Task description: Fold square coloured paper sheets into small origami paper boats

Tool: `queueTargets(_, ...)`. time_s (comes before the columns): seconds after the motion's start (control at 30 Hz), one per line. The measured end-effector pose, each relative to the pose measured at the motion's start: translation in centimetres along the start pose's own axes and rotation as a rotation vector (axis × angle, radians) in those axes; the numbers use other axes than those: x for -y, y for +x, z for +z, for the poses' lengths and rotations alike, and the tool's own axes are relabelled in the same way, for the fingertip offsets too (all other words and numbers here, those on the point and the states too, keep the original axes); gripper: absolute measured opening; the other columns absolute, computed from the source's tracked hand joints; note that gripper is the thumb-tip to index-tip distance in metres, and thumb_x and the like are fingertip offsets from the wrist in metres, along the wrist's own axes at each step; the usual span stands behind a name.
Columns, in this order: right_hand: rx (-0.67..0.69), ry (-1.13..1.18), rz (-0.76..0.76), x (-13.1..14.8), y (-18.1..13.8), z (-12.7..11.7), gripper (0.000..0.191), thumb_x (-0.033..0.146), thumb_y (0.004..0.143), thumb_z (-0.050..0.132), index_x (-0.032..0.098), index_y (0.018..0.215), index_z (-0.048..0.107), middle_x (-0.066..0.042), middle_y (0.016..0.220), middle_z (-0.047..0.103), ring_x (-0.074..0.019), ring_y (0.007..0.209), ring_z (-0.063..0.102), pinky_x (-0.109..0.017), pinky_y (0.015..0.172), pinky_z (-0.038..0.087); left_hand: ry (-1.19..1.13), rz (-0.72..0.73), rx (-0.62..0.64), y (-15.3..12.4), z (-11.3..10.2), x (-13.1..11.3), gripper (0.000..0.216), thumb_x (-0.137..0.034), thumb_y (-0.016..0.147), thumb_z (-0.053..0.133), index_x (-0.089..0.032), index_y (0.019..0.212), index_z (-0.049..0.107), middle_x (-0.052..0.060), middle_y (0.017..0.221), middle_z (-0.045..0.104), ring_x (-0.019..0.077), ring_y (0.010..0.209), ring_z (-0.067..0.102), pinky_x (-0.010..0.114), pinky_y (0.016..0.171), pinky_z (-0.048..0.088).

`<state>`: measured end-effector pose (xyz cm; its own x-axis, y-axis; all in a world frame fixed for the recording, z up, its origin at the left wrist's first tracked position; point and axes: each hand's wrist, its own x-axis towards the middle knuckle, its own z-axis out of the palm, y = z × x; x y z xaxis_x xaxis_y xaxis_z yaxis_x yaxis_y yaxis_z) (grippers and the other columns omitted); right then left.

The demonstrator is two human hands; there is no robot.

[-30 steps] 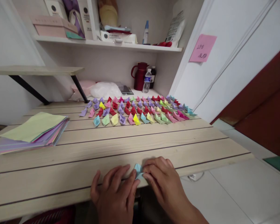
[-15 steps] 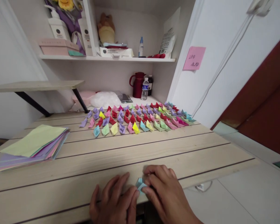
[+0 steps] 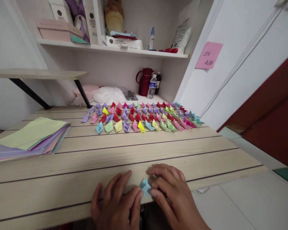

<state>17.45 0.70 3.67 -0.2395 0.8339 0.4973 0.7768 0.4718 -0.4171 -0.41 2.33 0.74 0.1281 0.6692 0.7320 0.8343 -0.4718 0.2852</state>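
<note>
A small light blue folded paper [image 3: 145, 187] is between my hands near the table's front edge, with a pointed peak at its top. My left hand [image 3: 118, 199] has thumb and index finger pressed together at the paper's lower left corner, the other fingers resting on the tabletop. My right hand [image 3: 170, 191] grips the right side with its thumb and bent index finger, the remaining fingers curved above. Fingertips hide both side edges of the paper. Farther back, rows of folded paper boats [image 3: 126, 126] in many colours stand on the table.
A stack of coloured paper sheets [image 3: 33, 134] lies at the left under a small raised shelf [image 3: 38, 74]. Behind the boats are a dark red jug [image 3: 145, 82], a water bottle [image 3: 152, 87] and a white plastic bag [image 3: 109, 95]. The table's front edge runs just below my hands.
My view has tilted down slightly, so the shelves sit higher in the picture. The right thumb and fingers have shifted a little to the right, showing more of the blue paper.
</note>
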Motion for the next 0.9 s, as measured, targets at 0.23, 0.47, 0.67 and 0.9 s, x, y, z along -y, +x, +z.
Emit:
queueTargets(0.23, -0.102, -0.090, 0.142, 0.5, 0.3, 1.7, 0.018, 0.024, 0.100, 0.051, 0.024, 0.084, 0.058, -0.002, 0.095, 0.066, -0.0239, 0.085, 0.054, -0.039, 0.076, 0.031, 0.028, -0.048, -0.003, 0.3, 0.0, -0.6, 0.015, -0.032, 0.085, 0.058, -0.031, 0.072, 0.065, 0.002, 0.112, 0.077, 0.0258, 0.102, 0.066, 0.054, 0.109, 0.026)
queueTargets(0.47, -0.113, -0.159, 0.144, 0.6, 0.8, 1.4, 0.026, 0.028, 0.102, 0.046, 0.024, 0.080, 0.060, -0.004, 0.091, 0.066, -0.0247, 0.083, 0.052, -0.038, 0.072, 0.031, 0.069, -0.048, 0.033, 0.5, -0.1, -0.9, 0.018, -0.031, 0.087, 0.057, -0.029, 0.070, 0.061, 0.006, 0.113, 0.076, 0.0288, 0.102, 0.065, 0.058, 0.102, 0.031)
queueTargets(0.67, -0.132, -0.204, 0.145, 0.7, 1.0, 1.7, 0.027, 0.027, 0.101, 0.047, 0.023, 0.077, 0.060, -0.005, 0.085, 0.065, -0.0247, 0.081, 0.051, -0.038, 0.070, 0.031, 0.076, -0.069, 0.099, 0.5, 0.3, -1.3, 0.019, -0.027, 0.090, 0.054, -0.026, 0.071, 0.058, 0.008, 0.117, 0.074, 0.0290, 0.106, 0.063, 0.057, 0.102, 0.031)
queueTargets(0.9, -0.136, -0.193, 0.162, 0.6, 1.0, 1.8, 0.025, 0.029, 0.097, 0.055, 0.023, 0.072, 0.055, -0.003, 0.079, 0.060, -0.0243, 0.077, 0.049, -0.037, 0.068, 0.030, 0.105, -0.070, 0.120, 0.5, 0.4, -1.7, 0.015, -0.025, 0.091, 0.053, -0.024, 0.078, 0.060, 0.009, 0.117, 0.074, 0.0287, 0.106, 0.063, 0.057, 0.104, 0.031)
